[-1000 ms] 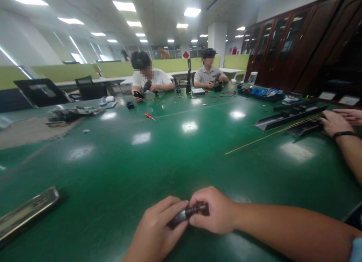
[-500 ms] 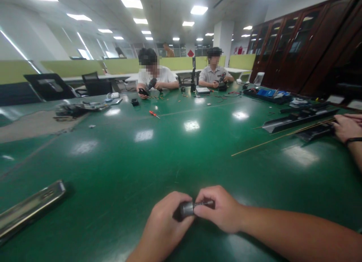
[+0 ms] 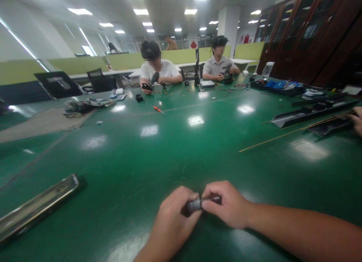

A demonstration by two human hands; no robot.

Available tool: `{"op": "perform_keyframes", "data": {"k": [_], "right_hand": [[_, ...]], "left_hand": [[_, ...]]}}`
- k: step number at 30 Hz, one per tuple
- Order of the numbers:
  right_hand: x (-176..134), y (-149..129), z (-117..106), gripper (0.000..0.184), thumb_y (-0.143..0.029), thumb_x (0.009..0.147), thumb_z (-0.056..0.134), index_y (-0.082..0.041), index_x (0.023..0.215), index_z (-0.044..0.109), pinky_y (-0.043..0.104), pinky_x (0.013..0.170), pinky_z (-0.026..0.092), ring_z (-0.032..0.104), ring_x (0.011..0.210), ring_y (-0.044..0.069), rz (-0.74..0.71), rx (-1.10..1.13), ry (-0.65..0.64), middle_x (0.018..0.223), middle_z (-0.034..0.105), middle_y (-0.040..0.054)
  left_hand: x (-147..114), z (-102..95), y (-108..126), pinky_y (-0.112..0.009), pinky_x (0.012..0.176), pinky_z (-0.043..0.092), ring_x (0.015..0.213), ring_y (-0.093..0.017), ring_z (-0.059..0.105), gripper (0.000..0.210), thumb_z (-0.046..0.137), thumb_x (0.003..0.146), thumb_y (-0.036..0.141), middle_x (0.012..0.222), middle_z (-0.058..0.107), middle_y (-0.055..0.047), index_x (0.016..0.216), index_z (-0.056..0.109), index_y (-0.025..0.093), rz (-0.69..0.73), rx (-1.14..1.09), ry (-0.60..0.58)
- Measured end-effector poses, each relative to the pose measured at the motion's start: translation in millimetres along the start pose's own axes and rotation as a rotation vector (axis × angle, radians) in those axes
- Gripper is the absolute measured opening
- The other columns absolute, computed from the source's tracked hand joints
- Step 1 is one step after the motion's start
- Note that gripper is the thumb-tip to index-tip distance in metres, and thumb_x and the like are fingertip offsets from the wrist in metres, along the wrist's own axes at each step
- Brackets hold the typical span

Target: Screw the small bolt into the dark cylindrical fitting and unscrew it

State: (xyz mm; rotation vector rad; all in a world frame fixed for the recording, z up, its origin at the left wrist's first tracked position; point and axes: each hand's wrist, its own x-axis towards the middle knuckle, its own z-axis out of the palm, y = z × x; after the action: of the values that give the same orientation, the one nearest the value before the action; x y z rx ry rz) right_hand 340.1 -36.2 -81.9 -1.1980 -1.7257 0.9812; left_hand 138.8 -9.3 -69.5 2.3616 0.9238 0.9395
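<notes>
Low in the head view, my left hand is wrapped round a dark grey metal cylinder. From its right end sticks out a thin dark shaft, which my right hand pinches close to the cylinder between thumb and fingers. Both hands meet over the green table, with the cylinder lying roughly level. Part of the piece is covered by my left fingers, so its exact kind cannot be made out.
At the left lies a long shiny metal bar. A red screwdriver rests farther off. Thin yellow rods and black channel pieces lie right, beside another person's hand. Two people sit across, handling power tools.
The whole view has shifted, so most things appear farther right. My hands keep the same hold on the cylinder and shaft. The other person's hand at right is now mostly out of view.
</notes>
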Motion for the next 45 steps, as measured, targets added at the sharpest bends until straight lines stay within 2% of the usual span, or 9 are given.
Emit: {"op": "perform_keyframes", "data": {"k": [9,14,18,23,30,45], "right_hand": [[1.0,3.2,-1.4,0.017,-0.03,0.081,0.065,-0.015,0.076,0.068,0.024,0.058,0.037,0.052,0.061,0.014,0.044,0.145,0.002,0.065,0.06,-0.0004],[0.3,12.5,-1.0,0.02,-0.029,0.085,0.057,-0.013,0.077,0.067,0.026,0.059,0.041,0.056,0.059,0.015,0.105,0.39,-0.047,0.065,0.061,0.0016],[0.5,16.0,-2.0,0.023,-0.03,0.085,0.055,-0.012,0.077,0.067,0.026,0.06,0.043,0.057,0.06,0.015,0.098,0.454,-0.074,0.067,0.063,0.0038],[0.6,14.5,-1.7,0.023,-0.032,0.085,0.058,-0.013,0.075,0.065,0.026,0.059,0.042,0.056,0.059,0.014,0.107,0.431,-0.085,0.066,0.062,0.0023],[-0.2,8.8,-2.5,0.015,-0.029,0.077,0.07,-0.014,0.075,0.068,0.024,0.057,0.034,0.047,0.059,0.012,0.098,0.185,-0.048,0.064,0.058,-0.002],[-1.8,7.8,-7.4,0.018,-0.032,0.079,0.072,-0.014,0.075,0.069,0.024,0.057,0.034,0.047,0.06,0.012,0.059,0.186,-0.064,0.063,0.057,-0.0013]], "left_hand": [[3.5,0.8,-7.2,-0.021,0.072,0.048,0.081,-0.012,0.062,0.023,0.068,0.083,0.008,0.089,0.064,0.0,0.1,0.061,0.022,0.121,-0.009,-0.004],[2.3,3.4,-4.1,-0.023,0.069,0.048,0.077,-0.013,0.06,0.018,0.068,0.085,0.012,0.087,0.063,-0.001,0.098,0.06,0.021,0.105,0.014,-0.015],[2.0,4.6,-2.5,-0.023,0.069,0.048,0.077,-0.013,0.06,0.014,0.069,0.086,0.014,0.085,0.063,-0.001,0.096,0.061,0.021,0.091,0.004,-0.028],[-0.1,4.1,-3.6,-0.024,0.068,0.048,0.076,-0.013,0.06,0.017,0.07,0.084,0.014,0.085,0.063,-0.001,0.098,0.062,0.021,0.092,0.022,-0.02],[-1.5,4.4,-3.9,-0.024,0.07,0.048,0.078,-0.013,0.061,0.03,0.073,0.075,0.005,0.087,0.064,0.001,0.096,0.061,0.022,0.054,0.037,-0.019],[-4.1,-1.7,-1.2,-0.024,0.071,0.049,0.079,-0.013,0.063,0.022,0.072,0.081,0.014,0.088,0.066,0.001,0.099,0.063,0.022,0.054,0.019,0.011]]}}
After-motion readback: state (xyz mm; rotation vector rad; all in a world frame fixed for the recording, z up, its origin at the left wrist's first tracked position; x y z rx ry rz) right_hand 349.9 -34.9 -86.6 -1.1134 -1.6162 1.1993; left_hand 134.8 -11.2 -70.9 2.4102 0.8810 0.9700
